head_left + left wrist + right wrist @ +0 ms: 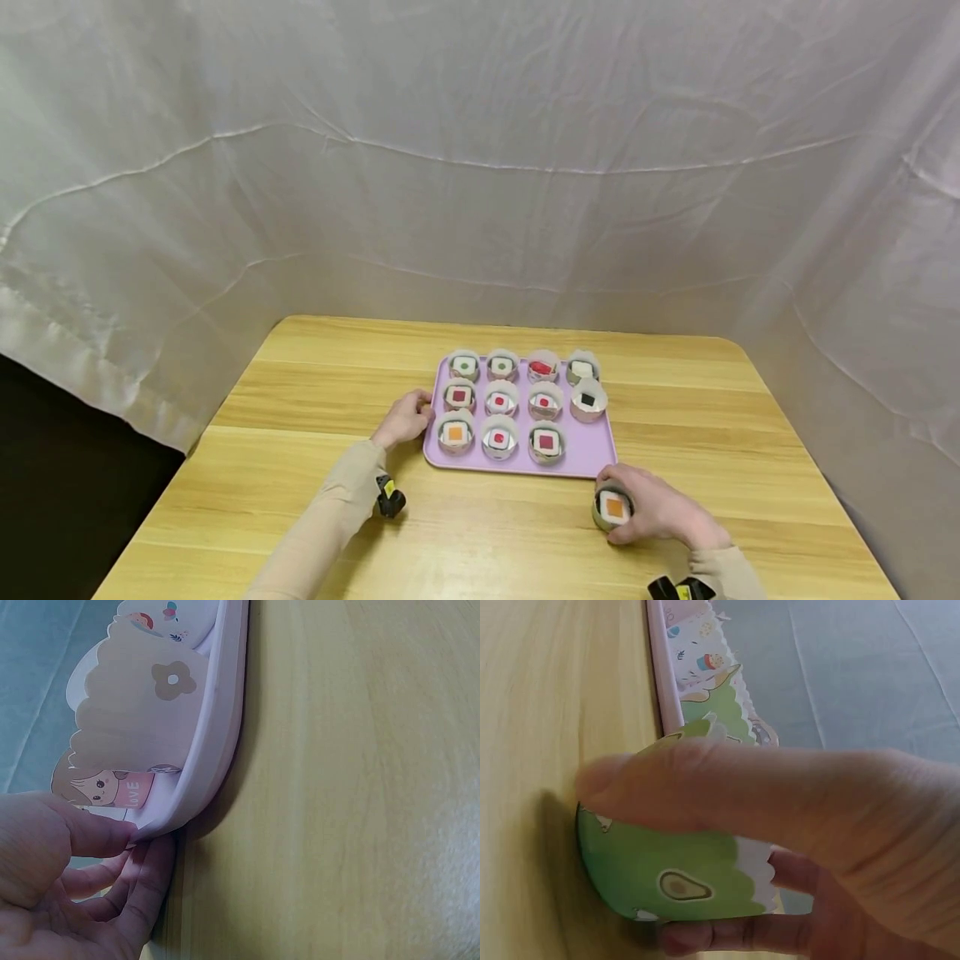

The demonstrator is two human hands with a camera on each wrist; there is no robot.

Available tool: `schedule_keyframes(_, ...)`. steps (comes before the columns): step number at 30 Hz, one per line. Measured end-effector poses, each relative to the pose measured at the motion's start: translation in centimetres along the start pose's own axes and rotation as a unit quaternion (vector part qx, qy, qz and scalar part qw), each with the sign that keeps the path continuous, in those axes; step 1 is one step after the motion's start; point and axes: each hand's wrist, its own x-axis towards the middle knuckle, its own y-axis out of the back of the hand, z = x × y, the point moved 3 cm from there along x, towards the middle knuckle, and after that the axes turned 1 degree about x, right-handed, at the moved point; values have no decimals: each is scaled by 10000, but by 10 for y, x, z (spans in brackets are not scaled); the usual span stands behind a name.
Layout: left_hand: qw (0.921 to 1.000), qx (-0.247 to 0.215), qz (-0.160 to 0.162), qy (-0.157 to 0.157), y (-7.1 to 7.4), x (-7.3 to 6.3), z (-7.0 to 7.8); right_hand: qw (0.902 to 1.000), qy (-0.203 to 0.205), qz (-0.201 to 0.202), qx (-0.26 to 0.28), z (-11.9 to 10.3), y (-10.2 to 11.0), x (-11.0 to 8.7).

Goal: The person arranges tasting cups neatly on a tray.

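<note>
My right hand grips a green paper cup printed with avocados, fingers and thumb around its wall. Inside that cup lies a sushi piece with white rice and an orange square centre. Cup and hand are just off the front right corner of the lilac tray. At the tray's left side, my left hand pinches the rim between thumb and fingers, as the left wrist view shows. Several scalloped paper cups stand in rows on the tray, each with a small piece of sushi in it.
The tray lies on a wooden table with rounded far corners. Grey-white curtains hang behind the table and along its sides. A bare patch of tray shows at its front right corner, beside a cup with a dark red centred piece.
</note>
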Motion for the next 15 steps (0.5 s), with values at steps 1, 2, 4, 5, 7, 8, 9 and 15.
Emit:
schedule_keyframes(1,10000,2,-11,3,0,0,0,10000,-33,41,-1,0,0,0)
schedule_keyframes(2,10000,-8,-25,15,0,0,0,10000,-36,85,-15,1,-1,0)
schedule_keyframes(4,10000,0,-46,8,0,0,1,9999,-36,162,-17,2,-1,0)
schedule_keyframes(5,10000,-22,-50,26,0,-1,1,9998,3,203,-22,3,-1,0)
schedule_keyframes(7,10000,-19,-41,13,0,-1,2,9996,94,282,-26,3,-1,1)
schedule_keyframes(8,10000,-1,-39,-9,1,-1,2,9994,137,318,-21,4,-1,1)
schedule_keyframes(9,10000,7,-28,-13,1,-1,3,9992,170,356,-23,4,-1,0)
schedule_keyframes(15,10000,4,-19,11,0,-2,3,9971,317,686,-33,5,-2,-2)
